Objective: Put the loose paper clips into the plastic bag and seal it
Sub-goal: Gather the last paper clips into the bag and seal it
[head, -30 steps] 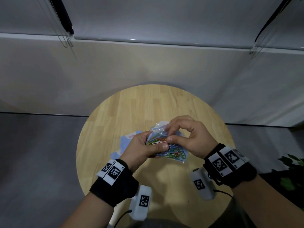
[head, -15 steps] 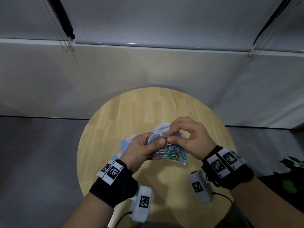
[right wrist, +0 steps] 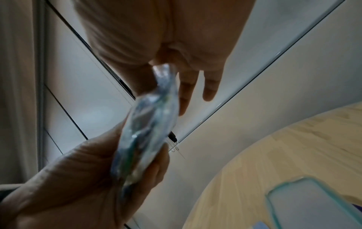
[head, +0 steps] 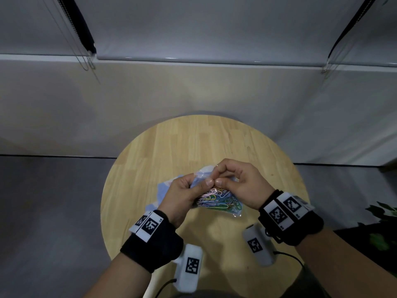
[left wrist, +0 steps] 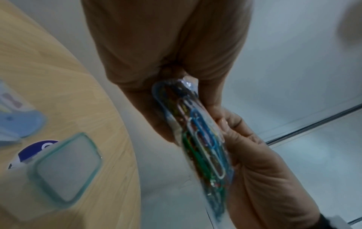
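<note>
A clear plastic bag [head: 223, 204] full of coloured paper clips [head: 214, 201] hangs above the round wooden table [head: 193, 143]. My left hand [head: 182, 196] and my right hand [head: 240, 183] both pinch the bag's top edge, thumbs meeting at the middle. In the left wrist view the bag [left wrist: 201, 139] runs lengthwise between the two hands, with blue, green and white clips [left wrist: 205, 144] showing through. From the right wrist the bag [right wrist: 149, 128] looks blurred, edge-on, held between thumb and fingers. The bag's mouth is hidden by the fingers.
Light blue paper packaging [head: 165, 188] lies on the table under my left hand. A clear lidded box with a teal rim [left wrist: 64, 168] sits on the table near its edge. A wall stands behind the table; a plant [head: 384, 224] is at the right.
Both thumbs have drawn together along the bag's top edge, and the bag now hangs a little lower with more clips showing below the hands.
</note>
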Motion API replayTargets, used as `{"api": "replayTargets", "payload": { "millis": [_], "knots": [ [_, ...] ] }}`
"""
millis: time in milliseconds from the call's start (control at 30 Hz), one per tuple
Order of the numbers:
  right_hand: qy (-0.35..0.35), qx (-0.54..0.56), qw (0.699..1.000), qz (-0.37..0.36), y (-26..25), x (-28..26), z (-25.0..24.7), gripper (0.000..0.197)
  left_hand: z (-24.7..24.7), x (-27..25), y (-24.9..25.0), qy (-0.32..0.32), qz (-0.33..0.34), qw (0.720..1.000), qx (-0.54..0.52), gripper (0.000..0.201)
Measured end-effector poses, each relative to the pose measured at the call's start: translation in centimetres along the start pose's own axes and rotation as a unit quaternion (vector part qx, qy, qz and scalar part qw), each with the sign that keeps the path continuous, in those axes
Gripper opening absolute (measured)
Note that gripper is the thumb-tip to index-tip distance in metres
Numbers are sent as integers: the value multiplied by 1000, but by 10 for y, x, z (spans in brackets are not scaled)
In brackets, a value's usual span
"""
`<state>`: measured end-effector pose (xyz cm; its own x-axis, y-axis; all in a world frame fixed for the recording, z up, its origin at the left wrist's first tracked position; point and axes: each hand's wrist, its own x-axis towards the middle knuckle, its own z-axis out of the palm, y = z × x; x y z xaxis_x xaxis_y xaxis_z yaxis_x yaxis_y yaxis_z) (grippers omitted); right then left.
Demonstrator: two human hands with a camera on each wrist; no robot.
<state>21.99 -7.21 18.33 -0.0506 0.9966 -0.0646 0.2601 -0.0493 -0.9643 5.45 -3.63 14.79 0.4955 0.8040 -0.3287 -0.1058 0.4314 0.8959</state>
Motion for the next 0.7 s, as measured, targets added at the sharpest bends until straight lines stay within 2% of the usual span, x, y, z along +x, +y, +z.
{"api": "replayTargets", "payload": {
  "millis": [200, 267, 367, 533, 700],
  "knots": [
    [163, 39, 984, -61, 0, -3, -10, 33, -4, 1, 8, 22, 10, 999, -29, 37],
    [156, 59, 985, -30, 1, -4, -17, 30, -4, 0, 9, 27, 12, 999, -27, 37],
    [108, 35, 993, 19, 3, -8, -19, 8, 1, -1, 11, 33, 14, 999, -16, 46],
    [117, 1, 993, 21, 8, -12, -15, 10, 4, 0, 15, 33, 13, 999, 1, 53],
    [100, -13, 995, 24, 10, -10, -9, 15, 7, -2, 17, 10, 3, 1000, 10, 46]
  ]
}}
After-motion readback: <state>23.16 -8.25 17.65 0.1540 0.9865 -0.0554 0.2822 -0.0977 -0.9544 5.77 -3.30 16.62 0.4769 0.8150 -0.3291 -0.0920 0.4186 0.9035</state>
